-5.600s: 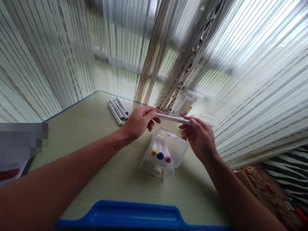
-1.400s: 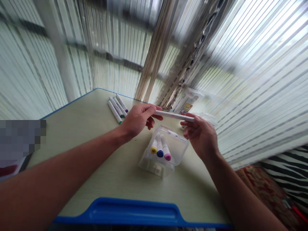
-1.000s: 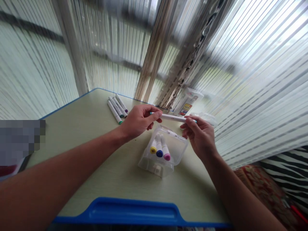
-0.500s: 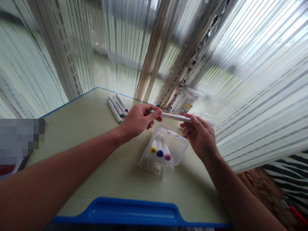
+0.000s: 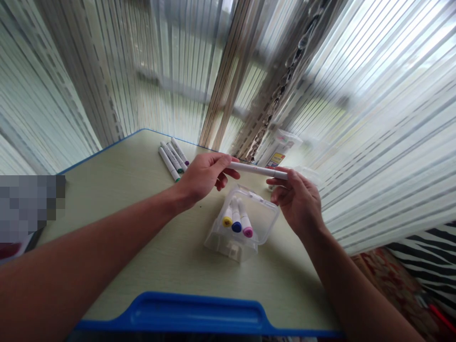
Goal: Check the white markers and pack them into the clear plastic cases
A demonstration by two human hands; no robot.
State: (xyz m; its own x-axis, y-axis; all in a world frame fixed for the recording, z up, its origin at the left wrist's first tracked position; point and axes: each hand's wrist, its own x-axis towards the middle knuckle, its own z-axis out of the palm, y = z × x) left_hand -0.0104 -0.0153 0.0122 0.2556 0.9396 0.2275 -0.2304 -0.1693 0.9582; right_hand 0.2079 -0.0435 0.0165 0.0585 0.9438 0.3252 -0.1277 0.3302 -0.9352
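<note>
A white marker [image 5: 257, 170] is held level above the desk, one end in each hand. My left hand [image 5: 204, 178] pinches its left end and my right hand [image 5: 297, 199] pinches its right end. Just below stands a clear plastic box [image 5: 242, 225] holding three markers, with yellow, blue and pink caps towards me. Three more white markers [image 5: 173, 159] lie side by side at the far left of the pale desk [image 5: 142, 209].
A clear lidded container with a coloured label [image 5: 280, 149] stands at the desk's far edge against the striped curtain. The desk has a blue rim and a blue tray [image 5: 199, 313] at its near edge. Zebra-patterned fabric [image 5: 427, 256] lies lower right.
The marker stays held between both hands above the box. Its left end briefly showed a blue tip; now my left fingers cover that end. The hands shifted only slightly.
</note>
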